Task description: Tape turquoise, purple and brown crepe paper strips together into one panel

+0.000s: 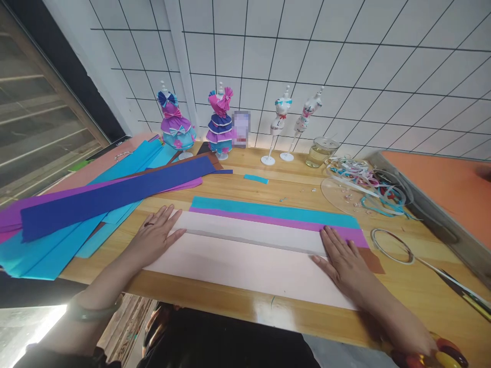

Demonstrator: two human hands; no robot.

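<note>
A pale pink sheet [238, 268], paper or thin cloth, lies across the table in front of me, with a fold or raised edge along its length. My left hand [159, 235] rests flat on its left end, fingers stretched out and a ring on one finger. On the right end, my right hand [343, 260] is also flat with fingers spread. Neither hand grips anything. Behind the pink sheet show the long edges of a purple strip [355, 236] and a turquoise strip [276, 210]. A brown piece [372, 260] sticks out beside my right hand.
Long blue, purple and turquoise strips [115, 194] are piled at left. Two dressed mini mannequins [178, 122] and two barer ones [282, 117] stand by the tiled wall, near a glass jar [321, 152]. Tangled ribbons [378, 184] and a ribbon loop [391, 245] lie at right.
</note>
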